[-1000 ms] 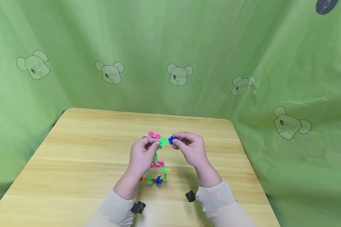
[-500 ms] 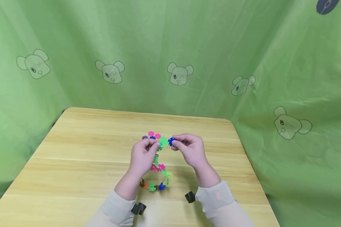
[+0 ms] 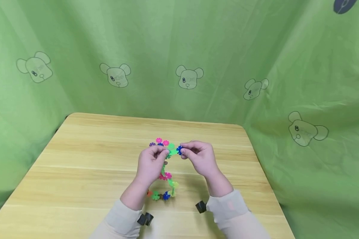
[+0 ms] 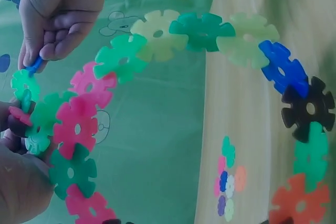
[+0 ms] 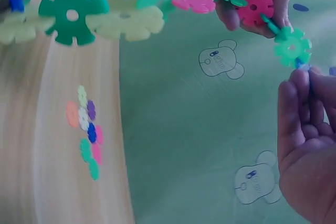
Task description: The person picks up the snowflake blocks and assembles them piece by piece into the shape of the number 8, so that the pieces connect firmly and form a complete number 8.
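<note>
A chain of flower-shaped plastic discs in several colours, interlocking snowflake pieces, hangs in a loop from my left hand (image 3: 149,163). That hand pinches the chain near its end, around a pink disc (image 5: 255,6). A light green disc (image 5: 292,46) sticks out beyond these fingers toward the right. My right hand (image 3: 201,158) pinches a blue disc (image 3: 179,150) between thumb and fingertips. The blue disc touches the light green one at its edge; how deep the slots engage is hidden. Lower in the loop, another blue disc (image 4: 284,69) sits beside a black disc (image 4: 308,108).
Several loose discs (image 4: 226,182) lie together on the wooden table (image 3: 107,132), behind the hands in the head view. Green curtains (image 3: 155,39) with mouse-head prints surround the table. Black wrist mounts (image 3: 145,219) sit at both sleeves.
Both hands stay almost in place. The hanging loop swung toward me, then slightly back to the left. The light green disc and the pinched blue disc dipped a little.
</note>
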A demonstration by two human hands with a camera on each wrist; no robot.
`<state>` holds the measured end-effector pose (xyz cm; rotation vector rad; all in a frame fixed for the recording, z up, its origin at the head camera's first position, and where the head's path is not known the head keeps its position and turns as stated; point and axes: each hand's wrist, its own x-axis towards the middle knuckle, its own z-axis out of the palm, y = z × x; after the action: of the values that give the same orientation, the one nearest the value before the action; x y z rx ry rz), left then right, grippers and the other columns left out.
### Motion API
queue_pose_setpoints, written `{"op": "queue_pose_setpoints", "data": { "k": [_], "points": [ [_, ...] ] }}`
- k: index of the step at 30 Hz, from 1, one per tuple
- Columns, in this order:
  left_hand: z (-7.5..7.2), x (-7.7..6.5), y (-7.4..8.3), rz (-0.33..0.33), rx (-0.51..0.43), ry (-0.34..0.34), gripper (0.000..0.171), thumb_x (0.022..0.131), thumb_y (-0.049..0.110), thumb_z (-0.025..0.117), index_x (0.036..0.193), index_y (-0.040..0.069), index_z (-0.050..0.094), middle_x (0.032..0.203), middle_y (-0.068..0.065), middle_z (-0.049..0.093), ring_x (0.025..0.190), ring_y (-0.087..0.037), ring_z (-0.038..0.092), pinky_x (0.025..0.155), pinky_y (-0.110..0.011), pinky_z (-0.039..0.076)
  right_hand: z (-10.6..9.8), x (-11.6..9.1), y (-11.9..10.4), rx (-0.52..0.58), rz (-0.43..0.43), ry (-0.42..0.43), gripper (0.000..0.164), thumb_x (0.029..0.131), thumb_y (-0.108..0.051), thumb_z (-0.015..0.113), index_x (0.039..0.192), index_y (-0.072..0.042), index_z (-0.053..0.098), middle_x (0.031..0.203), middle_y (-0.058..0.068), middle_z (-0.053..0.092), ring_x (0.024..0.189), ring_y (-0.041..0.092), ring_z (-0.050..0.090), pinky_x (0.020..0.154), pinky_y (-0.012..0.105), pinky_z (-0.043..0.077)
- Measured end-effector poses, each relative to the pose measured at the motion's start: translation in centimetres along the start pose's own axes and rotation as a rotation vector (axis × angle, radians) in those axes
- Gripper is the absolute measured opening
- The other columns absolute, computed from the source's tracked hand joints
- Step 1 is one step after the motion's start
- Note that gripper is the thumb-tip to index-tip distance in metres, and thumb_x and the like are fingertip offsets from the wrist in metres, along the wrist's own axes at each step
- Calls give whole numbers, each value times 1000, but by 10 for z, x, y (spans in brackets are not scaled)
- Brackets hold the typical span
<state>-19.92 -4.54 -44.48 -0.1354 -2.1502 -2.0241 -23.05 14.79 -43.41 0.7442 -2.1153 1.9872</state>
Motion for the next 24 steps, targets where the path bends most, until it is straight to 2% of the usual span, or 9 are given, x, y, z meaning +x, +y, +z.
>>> {"op": "queue_pose_setpoints", "data": {
  "k": [3,6,10,13,17,20,24],
  "points": [
    [1,0,-1,-14,-4,-7,9,101,1,68,100,-7,74,88,-13,69,76,-24,67,69,-29,64,1,0,0,-42,-5,1,11,91,20,69,102,20,71,92,28,74,74,8,71,69,27,64],
    [2,0,-2,-17,-4,4,9,101,0,68,100,-7,73,88,-13,69,76,-21,67,69,-30,64,2,0,-1,-89,-18,-2,10,92,17,70,101,17,73,93,31,73,75,8,71,69,27,63],
    [2,-1,-1,-14,-12,1,8,101,0,69,100,-6,73,87,-12,68,76,-23,66,69,-30,64,0,-1,0,-48,-2,-5,11,91,20,68,102,20,71,94,34,72,76,8,72,70,27,64],
    [1,0,0,2,-6,-26,8,101,1,68,101,-6,72,88,-10,67,77,-20,64,69,-27,63,-2,-1,0,-46,-1,6,12,90,21,69,102,20,70,91,32,72,74,8,72,69,27,63],
    [0,1,1,38,35,-58,9,101,4,70,107,-1,74,91,-8,65,75,-18,58,63,-22,55,-3,0,-4,-79,-6,11,10,90,18,72,100,17,71,88,28,73,72,8,71,68,27,63],
    [-1,2,3,71,98,-71,13,99,9,74,110,4,78,101,-7,66,84,-19,58,68,-24,52,-1,0,-6,-95,-1,8,8,90,16,73,97,16,72,88,28,73,72,8,71,68,27,63],
    [-2,3,3,103,142,-79,13,100,11,74,111,7,80,118,-6,70,107,-23,64,85,-36,58,5,3,-5,-91,5,-10,6,91,16,72,97,15,73,88,26,74,73,8,72,70,28,64]
  ]
}}
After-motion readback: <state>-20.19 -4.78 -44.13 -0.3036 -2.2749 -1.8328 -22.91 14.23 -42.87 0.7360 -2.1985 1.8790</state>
